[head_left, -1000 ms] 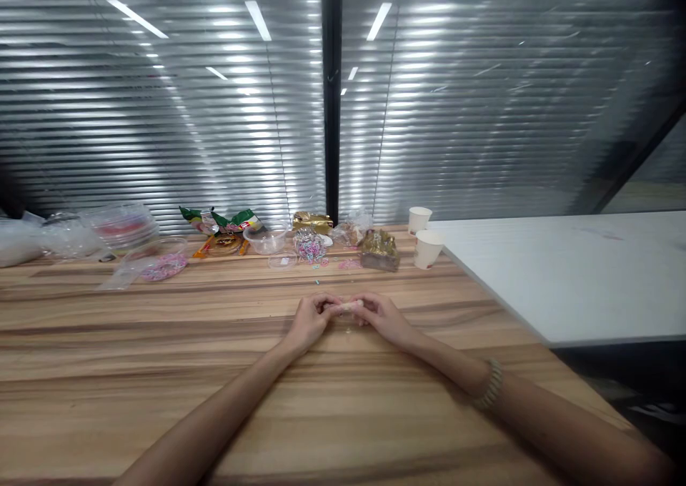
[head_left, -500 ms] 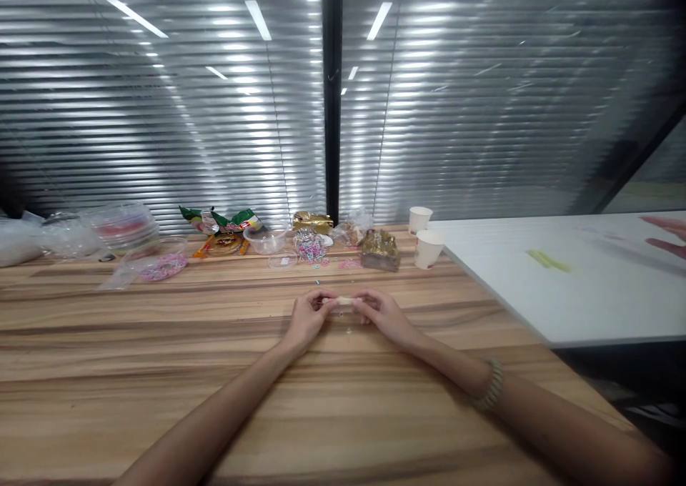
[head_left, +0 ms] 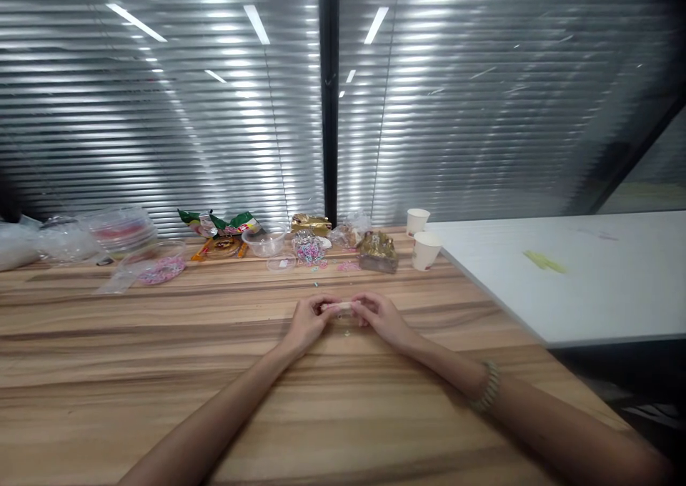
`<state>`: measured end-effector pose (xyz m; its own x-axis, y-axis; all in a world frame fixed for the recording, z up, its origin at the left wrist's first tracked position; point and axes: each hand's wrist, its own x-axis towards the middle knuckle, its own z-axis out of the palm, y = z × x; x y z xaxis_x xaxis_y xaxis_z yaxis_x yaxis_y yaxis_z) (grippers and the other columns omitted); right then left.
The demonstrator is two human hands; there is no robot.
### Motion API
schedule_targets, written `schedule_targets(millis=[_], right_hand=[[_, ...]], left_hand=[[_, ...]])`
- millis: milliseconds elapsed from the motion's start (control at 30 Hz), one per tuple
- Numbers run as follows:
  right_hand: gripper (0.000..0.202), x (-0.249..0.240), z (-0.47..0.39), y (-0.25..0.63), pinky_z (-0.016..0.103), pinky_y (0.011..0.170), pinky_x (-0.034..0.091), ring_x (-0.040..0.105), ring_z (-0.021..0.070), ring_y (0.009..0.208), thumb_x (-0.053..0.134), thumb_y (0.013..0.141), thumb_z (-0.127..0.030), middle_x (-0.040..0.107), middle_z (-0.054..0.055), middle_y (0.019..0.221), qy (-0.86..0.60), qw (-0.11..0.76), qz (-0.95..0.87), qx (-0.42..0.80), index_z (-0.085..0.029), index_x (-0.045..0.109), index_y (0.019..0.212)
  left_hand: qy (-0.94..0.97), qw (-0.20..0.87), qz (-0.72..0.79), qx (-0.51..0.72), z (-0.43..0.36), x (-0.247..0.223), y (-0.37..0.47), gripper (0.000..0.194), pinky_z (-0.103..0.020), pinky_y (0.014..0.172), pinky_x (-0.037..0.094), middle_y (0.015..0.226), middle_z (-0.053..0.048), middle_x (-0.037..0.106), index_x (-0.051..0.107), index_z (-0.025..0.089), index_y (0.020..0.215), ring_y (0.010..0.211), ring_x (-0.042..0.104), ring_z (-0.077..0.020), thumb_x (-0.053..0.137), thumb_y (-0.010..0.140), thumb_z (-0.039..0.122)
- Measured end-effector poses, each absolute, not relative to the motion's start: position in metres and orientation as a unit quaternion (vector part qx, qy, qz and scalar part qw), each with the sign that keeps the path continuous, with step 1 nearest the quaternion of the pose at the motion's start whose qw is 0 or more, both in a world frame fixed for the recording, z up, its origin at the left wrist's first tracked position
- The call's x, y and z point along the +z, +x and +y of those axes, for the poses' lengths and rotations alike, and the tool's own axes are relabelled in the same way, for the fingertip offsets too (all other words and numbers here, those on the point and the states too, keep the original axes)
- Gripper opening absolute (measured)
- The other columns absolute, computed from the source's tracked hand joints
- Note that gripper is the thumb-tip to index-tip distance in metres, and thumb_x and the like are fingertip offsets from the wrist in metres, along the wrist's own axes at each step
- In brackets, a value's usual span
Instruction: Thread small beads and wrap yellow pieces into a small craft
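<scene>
My left hand [head_left: 309, 320] and my right hand [head_left: 384, 319] meet over the middle of the wooden table. Between their fingertips stretches a short pale strip [head_left: 344, 306], its left end pinched by my left hand and its right end by my right. What the strip is made of is too small to tell. Just below it, a tiny light bit [head_left: 346, 333] shows on the wood. A small teal piece [head_left: 316, 284] lies beyond the hands. A pale beaded-looking bracelet [head_left: 486, 387] circles my right forearm.
Along the back stand paper cups [head_left: 426, 251], a gold-brown box [head_left: 377, 252], a clear bowl [head_left: 264, 241], a bag of colourful small pieces [head_left: 309, 247], green snack packets [head_left: 236, 223] and stacked plastic lids [head_left: 121, 230]. Yellow strips [head_left: 544, 261] lie on the white table [head_left: 498, 293].
Another person's hand at the right edge, over the white table, has gone out of view. My hands keep their pinch on the pale strip, and the view has shifted slightly.
</scene>
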<state>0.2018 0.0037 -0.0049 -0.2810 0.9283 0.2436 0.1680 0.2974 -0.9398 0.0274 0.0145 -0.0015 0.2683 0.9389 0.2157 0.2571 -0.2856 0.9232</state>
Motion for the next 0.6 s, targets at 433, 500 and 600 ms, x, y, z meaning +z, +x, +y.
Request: schedule_targets(millis=[433,500,600], right_hand=[[0.029,0.038,0.031,0.321,0.029,0.066,0.046,0.056,0.0166,0.076,0.041,0.081,-0.035,0.061,0.008,0.09,-0.532,0.525,-0.662,0.059,-0.015,0.057,0.095],[0.03,0.032,0.041,0.385,0.031,0.065,0.045,0.055,0.0183,0.074,0.041,0.08,-0.034,0.061,0.01,0.089,-0.6,0.517,-0.608,-0.053,-0.013,0.058,0.09],[0.03,0.001,0.045,0.478,0.037,0.076,0.04,0.052,0.023,0.082,0.04,0.078,-0.028,0.059,0.014,0.087,-0.718,0.395,-0.545,-0.178,-0.008,0.06,0.088]], left_hand=[[0.655,0.405,0.467,0.435,0.019,-0.003,0.024,0.033,-0.025,0.067,0.043,0.084,-0.008,0.066,0.063,0.012,0.084,0.077,0.058,-0.0187,0.055,0.068,0.04],[0.661,0.401,0.465,0.432,0.018,-0.002,0.025,0.033,-0.025,0.068,0.043,0.084,-0.008,0.066,0.063,0.012,0.084,0.077,0.058,-0.0188,0.056,0.067,0.04],[0.669,0.396,0.467,0.421,0.019,0.0,0.025,0.03,-0.025,0.067,0.043,0.084,-0.008,0.066,0.064,0.013,0.082,0.077,0.058,-0.019,0.057,0.066,0.037]])
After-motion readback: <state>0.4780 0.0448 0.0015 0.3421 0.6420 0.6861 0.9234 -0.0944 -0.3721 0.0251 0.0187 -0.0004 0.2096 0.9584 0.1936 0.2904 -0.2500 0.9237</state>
